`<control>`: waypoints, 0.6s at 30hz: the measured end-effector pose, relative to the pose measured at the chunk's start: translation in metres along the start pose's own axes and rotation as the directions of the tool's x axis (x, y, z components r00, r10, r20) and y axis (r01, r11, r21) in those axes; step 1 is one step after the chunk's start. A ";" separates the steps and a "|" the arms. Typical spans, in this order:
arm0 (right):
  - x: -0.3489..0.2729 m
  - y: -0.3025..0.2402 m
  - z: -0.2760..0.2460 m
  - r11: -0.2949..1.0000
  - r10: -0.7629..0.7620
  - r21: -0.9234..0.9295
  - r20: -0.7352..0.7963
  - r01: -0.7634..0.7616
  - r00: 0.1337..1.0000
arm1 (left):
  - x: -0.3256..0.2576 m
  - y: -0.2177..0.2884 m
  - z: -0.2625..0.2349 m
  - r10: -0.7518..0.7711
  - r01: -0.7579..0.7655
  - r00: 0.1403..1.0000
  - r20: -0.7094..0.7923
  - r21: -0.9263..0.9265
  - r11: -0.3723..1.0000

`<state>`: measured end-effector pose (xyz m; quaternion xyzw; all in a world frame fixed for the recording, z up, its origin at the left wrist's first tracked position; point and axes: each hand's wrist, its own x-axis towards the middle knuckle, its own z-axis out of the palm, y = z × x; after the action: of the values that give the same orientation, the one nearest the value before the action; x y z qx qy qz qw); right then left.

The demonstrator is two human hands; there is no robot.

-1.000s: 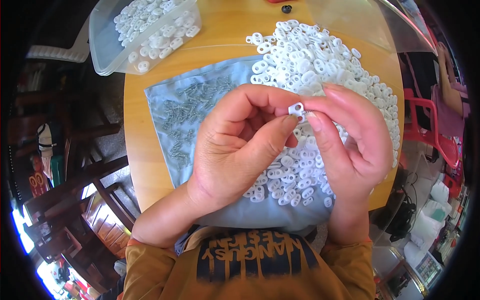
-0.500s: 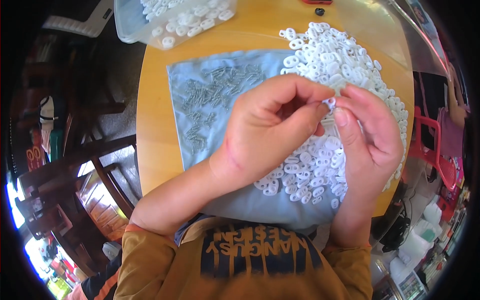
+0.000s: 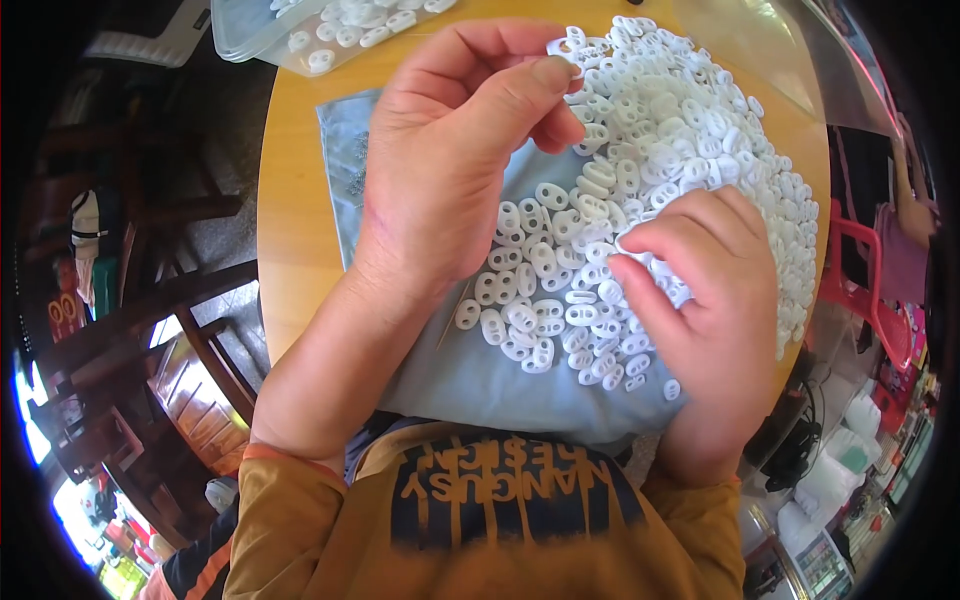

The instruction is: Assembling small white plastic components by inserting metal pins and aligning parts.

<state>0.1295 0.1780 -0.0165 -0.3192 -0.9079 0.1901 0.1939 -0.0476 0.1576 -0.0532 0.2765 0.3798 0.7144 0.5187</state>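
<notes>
My left hand point(image 3: 450, 170) hovers over the blue-grey cloth point(image 3: 470, 380), thumb and forefinger pinched together at the pile's upper left edge, apparently on a small white plastic piece. My right hand point(image 3: 700, 310) rests on the big heap of white oval two-hole plastic pieces point(image 3: 690, 140). Its fingertips are curled around one piece at the heap's lower middle. Loose pieces point(image 3: 540, 330) lie scattered on the cloth between my hands.
The cloth lies on a round wooden table point(image 3: 295, 230). A clear plastic container point(image 3: 330, 30) with more white pieces stands at the table's far left edge. A clear plastic bag point(image 3: 760, 50) lies at far right. Dark wooden chairs point(image 3: 170, 330) stand left, a red chair point(image 3: 860, 290) right.
My hands, which held one piece together at the middle, have come apart. The left has moved up toward the far edge; the right has dropped onto the heap.
</notes>
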 end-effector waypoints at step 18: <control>0.005 0.006 0.009 0.923 0.152 0.375 -0.143 -0.089 0.978 | -0.009 0.005 0.009 -0.141 0.145 0.989 0.040 -0.150 0.978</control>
<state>0.1253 0.1839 -0.0256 -0.3479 -0.8153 0.3398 0.3143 -0.0407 0.1499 -0.0438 0.2184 0.3351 0.6980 0.5940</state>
